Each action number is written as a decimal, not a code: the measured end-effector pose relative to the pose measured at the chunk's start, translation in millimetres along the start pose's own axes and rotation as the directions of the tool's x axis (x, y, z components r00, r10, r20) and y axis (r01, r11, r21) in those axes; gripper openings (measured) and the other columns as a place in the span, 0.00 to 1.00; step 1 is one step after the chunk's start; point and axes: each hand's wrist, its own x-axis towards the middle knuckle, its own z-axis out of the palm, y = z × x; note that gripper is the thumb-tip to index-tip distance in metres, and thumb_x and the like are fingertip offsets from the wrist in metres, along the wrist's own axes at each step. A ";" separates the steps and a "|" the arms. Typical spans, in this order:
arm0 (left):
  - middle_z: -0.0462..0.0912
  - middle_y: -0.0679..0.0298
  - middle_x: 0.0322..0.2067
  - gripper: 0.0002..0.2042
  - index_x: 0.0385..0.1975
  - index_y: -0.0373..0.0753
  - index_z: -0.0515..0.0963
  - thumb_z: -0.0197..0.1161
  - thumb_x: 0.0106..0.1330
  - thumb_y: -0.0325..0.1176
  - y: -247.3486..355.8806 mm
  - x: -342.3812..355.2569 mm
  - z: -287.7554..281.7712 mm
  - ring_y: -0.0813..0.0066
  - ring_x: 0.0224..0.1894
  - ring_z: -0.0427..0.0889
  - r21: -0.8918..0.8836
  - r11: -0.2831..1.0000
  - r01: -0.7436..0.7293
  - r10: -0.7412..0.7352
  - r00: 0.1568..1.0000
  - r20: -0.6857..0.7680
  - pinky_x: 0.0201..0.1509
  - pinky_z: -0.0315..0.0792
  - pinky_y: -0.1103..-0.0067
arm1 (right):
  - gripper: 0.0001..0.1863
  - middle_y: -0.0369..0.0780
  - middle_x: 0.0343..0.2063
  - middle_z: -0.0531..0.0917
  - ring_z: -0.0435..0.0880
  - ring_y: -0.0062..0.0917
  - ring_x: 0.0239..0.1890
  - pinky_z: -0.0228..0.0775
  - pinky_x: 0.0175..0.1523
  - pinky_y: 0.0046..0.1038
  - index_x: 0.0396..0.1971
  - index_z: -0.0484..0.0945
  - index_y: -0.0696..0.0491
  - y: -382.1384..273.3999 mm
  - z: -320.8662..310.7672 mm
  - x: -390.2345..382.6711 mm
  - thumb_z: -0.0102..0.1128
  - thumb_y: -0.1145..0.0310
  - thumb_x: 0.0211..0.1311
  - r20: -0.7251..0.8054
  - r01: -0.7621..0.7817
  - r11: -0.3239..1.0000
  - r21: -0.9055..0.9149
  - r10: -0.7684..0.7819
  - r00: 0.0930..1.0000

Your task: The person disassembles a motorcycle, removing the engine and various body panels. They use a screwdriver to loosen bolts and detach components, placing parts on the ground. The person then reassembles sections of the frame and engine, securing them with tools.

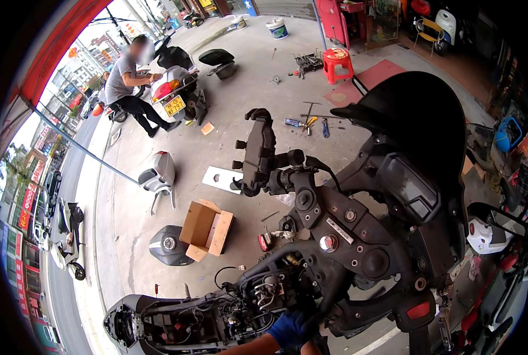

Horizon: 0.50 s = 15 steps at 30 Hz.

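Looks to be hands-on work inside the stripped motorcycle [314,260], spread across the bottom and centre right of the frame, with a tangle of wiring [270,293] laid open at lower centre. Probably working more by feel than by sight, down among the dark parts just below the wiring. Calls next, in all likelihood, for a steady, careful grip in that narrow gap — without snagging a cable.

Reaches in from the lower edge. Brings the left forearm [249,348] in at a low slant toward the right, ending in the blue-gloved left hand [284,331], apparently curled and tucked close against the machine. Holds the right forearm [312,349] steeper and just beside, with the right hand [306,331] mostly lost in shadow and overlap. Cannot tell whether clenched, loose or grasping a part, for left or right alike — with fingertips hidden on both.

Shows also a dark grey fuel tank [164,244] left of centre, right up against an open cardboard box [198,223].
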 end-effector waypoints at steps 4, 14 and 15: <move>0.75 0.53 0.49 0.26 0.54 0.41 0.73 0.63 0.53 0.38 -8.4 -10.3 16.2 0.56 0.45 0.78 0.012 1.000 -0.016 0.016 0.999 -0.038 0.51 0.71 0.64 | 0.23 0.41 0.54 0.71 0.70 0.28 0.55 0.62 0.58 0.30 0.63 0.61 0.47 -4.8 -4.1 2.2 0.41 0.58 0.72 0.002 -0.001 0.999 -0.033 0.001 1.000; 0.77 0.53 0.47 0.25 0.50 0.39 0.75 0.63 0.48 0.37 -5.9 -7.4 19.0 0.56 0.46 0.78 0.009 1.000 -0.005 0.006 0.999 -0.040 0.51 0.71 0.63 | 0.24 0.42 0.56 0.69 0.68 0.29 0.57 0.60 0.60 0.30 0.64 0.60 0.48 -5.3 -7.2 4.6 0.42 0.58 0.71 0.009 0.016 0.998 -0.061 -0.016 1.000; 0.78 0.53 0.47 0.24 0.47 0.38 0.76 0.63 0.46 0.35 -7.1 -7.0 21.4 0.54 0.47 0.78 -0.003 1.000 -0.003 0.003 1.000 -0.025 0.52 0.71 0.61 | 0.24 0.42 0.56 0.69 0.68 0.29 0.57 0.60 0.60 0.30 0.64 0.60 0.48 -2.8 -6.3 2.5 0.42 0.58 0.71 0.011 0.013 0.998 -0.058 -0.013 1.000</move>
